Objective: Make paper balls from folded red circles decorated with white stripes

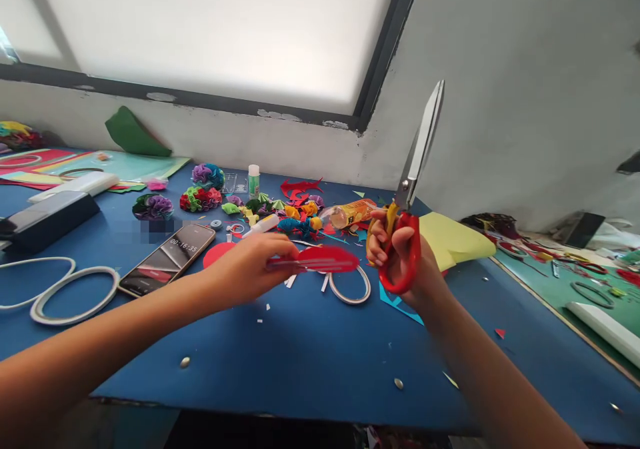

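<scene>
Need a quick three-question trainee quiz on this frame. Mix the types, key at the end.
1. Which hand holds the scissors?
2. True or false: the scissors' blades point down at the table.
3. What is the left hand holding?
a) a glue stick
b) a red piece
c) a phone

Key:
1. The right hand.
2. False; the blades point upward.
3. b
</scene>
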`<act>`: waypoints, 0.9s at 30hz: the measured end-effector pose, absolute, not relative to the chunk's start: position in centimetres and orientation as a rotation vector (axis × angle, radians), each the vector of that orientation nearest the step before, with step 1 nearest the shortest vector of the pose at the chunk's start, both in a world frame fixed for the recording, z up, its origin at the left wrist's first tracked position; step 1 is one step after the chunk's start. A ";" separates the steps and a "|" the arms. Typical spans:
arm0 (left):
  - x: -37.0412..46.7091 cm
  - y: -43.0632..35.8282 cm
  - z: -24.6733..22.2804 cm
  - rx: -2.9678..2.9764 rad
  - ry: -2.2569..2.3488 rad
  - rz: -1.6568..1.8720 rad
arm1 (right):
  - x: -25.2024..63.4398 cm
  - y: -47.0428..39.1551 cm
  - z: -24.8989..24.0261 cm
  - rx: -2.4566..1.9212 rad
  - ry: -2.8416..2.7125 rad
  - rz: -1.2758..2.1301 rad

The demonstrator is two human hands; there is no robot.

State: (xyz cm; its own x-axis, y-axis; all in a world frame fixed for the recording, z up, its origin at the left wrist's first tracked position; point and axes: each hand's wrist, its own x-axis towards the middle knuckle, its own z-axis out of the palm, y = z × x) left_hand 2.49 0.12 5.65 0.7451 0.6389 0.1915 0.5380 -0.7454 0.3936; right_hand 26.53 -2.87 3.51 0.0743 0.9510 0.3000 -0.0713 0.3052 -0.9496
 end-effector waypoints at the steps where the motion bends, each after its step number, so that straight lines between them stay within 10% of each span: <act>1: 2.2 0.1 6.0 2.697 0.788 0.679 | 26.6 -2.4 3.5 -0.940 -1.226 0.976; 6: 0.5 0.1 4.2 2.895 0.525 1.221 | 27.1 -1.7 1.9 -0.913 -1.243 1.149; 27: 2.1 -1.4 -1.2 2.197 0.595 1.282 | 23.3 -4.1 -0.9 -0.751 -1.113 1.409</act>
